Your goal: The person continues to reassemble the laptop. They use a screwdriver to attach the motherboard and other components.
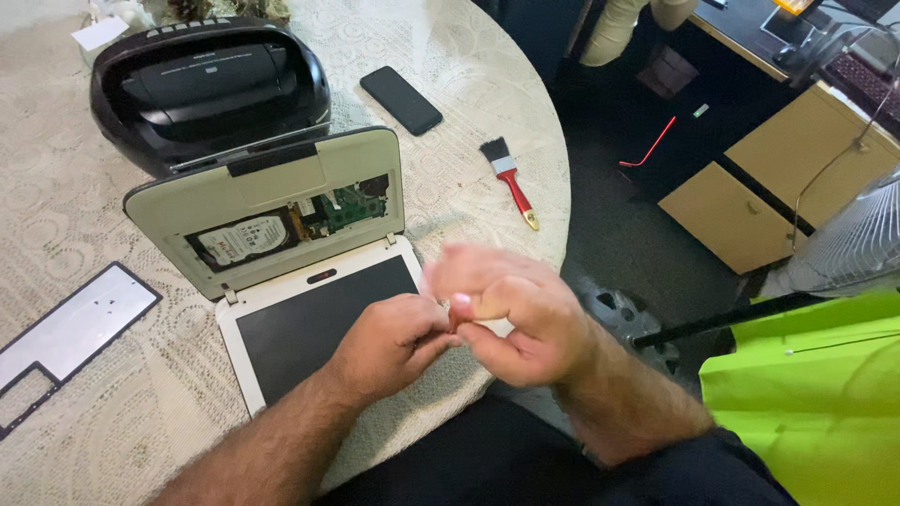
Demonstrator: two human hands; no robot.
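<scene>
The laptop [281, 272] lies opened out and upside down in the middle of the frame, on a round table [487, 84] covered with a pale lace cloth. Its cream base stands tilted up with the bottom cover off, so that a silver hard drive [246, 238] and a green circuit board [349, 208] show in the open bay; its dark screen lies flat on the cloth, facing up.

Over the lower right corner of the screen the two hands meet. The left hand [394, 342] is curled, with its fingertips pinched together against the right hand [511, 314], which is partly blurred and also curled; something very small seems to sit between the fingertips, but what it is cannot be told.

At the left edge of the frame, beside the laptop, lies a flat grey cover panel [70, 328] with a black border. In the upper left stands a black portable stereo [206, 84], just behind the raised base. A black phone [400, 99] lies in the upper middle, and a small paintbrush [511, 180] with a red handle lies to its lower right, near the table's edge.
</scene>
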